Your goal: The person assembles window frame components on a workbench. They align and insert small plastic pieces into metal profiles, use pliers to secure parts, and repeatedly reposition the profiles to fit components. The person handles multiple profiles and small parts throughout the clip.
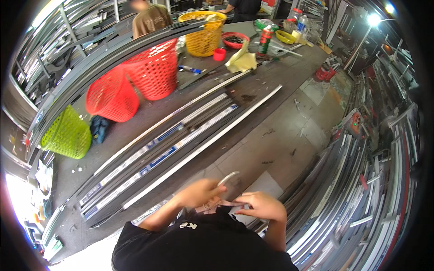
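Observation:
Close in front of my chest, my left hand (198, 193) is closed on a pale, curved strip-like thing (228, 178) that sticks up past its fingers. A pinkish, crumpled flat piece (211, 206) lies between the two hands, just below the left one. My right hand (262, 206) has its thumb and fingers pinched on the end of this pinkish piece. What exactly either thing is cannot be made out. Beyond the hands, long dark profiles with white and blue labels (162, 156) lie on the worktable (149, 110), beside a long white strip (217, 137).
Red baskets (153, 72), a green basket (68, 133) and a yellow basket (204, 36) stand along the table. A spray can (265, 40) and a yellow cloth (242, 58) are farther back. Long profiles (325, 198) are stacked on the right. Another person (151, 20) is across the table.

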